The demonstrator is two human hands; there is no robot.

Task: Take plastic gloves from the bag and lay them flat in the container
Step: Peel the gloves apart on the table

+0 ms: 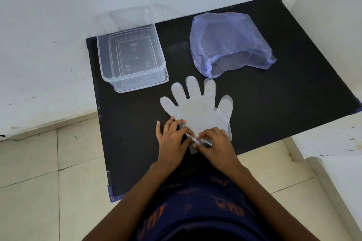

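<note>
Both hands meet at the cuff end of a clear plastic glove [197, 109] lying flat on the black tabletop [264, 92]. Left hand [172, 139]: thumb and forefinger pinch the cuff edge, other fingers spread and resting on the glove's lower left corner. Right hand [214, 143]: fingertips curled in, pinching the same cuff edge just beside the left thumb. So both grips are grasping the glove at the cuff, the two grips touching or nearly so. A small strip of cuff shows crumpled between them.

Beyond the grip, away from the person, the glove fans out flat, five fingers spread and pointing away. It looks like more than one layer: a second edge shows offset along the right side, by the thumb.

Farther beyond the grip and to the right: a purple see-through bag [229, 43], puffed up, its open mouth facing the glove; the bag's near edge is just beside the glove's fingertips. Contents unclear.

Beyond the grip and to the left: a clear rectangular container [103, 60], open, seated on what appears to be its lid. Nothing distinct seen inside. It stands apart from the glove.
</note>
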